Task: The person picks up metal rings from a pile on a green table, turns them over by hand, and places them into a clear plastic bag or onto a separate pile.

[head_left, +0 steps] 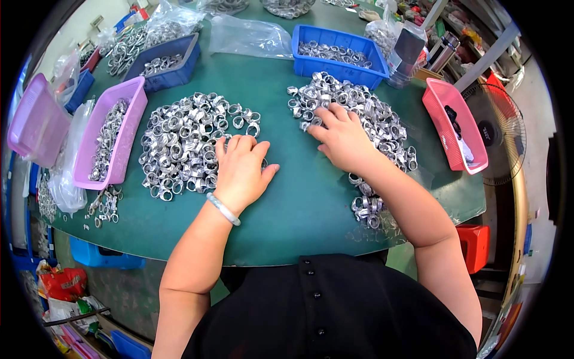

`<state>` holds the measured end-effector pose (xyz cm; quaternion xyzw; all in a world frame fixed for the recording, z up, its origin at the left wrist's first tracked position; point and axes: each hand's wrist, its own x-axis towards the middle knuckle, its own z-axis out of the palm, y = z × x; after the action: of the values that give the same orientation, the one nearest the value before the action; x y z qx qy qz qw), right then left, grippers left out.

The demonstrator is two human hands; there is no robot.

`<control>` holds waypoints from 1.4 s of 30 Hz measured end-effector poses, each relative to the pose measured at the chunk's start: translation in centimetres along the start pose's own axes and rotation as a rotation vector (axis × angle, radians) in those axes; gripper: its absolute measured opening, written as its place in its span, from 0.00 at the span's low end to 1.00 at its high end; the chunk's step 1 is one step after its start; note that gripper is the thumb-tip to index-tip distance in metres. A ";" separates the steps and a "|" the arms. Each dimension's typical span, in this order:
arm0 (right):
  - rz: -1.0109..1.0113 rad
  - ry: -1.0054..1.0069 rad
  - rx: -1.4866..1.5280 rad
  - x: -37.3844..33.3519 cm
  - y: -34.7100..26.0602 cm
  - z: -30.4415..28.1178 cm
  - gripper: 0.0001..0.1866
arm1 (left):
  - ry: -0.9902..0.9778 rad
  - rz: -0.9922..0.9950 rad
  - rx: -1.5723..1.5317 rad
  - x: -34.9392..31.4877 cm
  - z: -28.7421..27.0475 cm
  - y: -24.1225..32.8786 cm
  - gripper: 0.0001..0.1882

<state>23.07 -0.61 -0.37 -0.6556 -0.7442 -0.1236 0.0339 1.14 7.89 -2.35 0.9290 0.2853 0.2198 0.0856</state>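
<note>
Two heaps of silver metal rings lie on a green table (281, 203). My left hand (241, 170), wearing a pale bangle (223, 209) at the wrist, rests palm down at the right edge of the left ring heap (179, 143). Its fingertips touch rings there, and the thumb sticks out to the side. On the left part of the right ring heap (382, 122) lies my right hand (344, 139), fingers spread and slightly bent over the rings. Neither hand visibly grips a ring, though the fingertips partly cover some.
A blue bin (341, 67) of rings stands behind the right heap, another blue bin (190, 58) at the back left. A purple basket (134, 107) of small metal pieces flanks the left heap. At right are a pink basket (439, 105) and a fan (508, 128). A clear plastic bag (251, 37) lies behind.
</note>
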 end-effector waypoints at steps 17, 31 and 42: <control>-0.302 -0.181 0.404 -2.4 -1.5 -3.0 0.04 | -0.045 0.015 -0.003 -0.1 0.7 -0.4 0.15; 0.057 -0.234 0.087 4.3 -0.6 0.3 0.20 | -0.079 0.014 -0.029 -0.1 0.3 0.1 0.19; -0.057 -0.069 0.441 2.7 -1.3 0.1 0.12 | 0.041 0.073 -0.111 0.0 0.4 0.2 0.21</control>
<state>21.43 1.93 -0.09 -0.6149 -0.7721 0.0639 0.1473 1.39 7.68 -2.61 0.9279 0.2402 0.2572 0.1232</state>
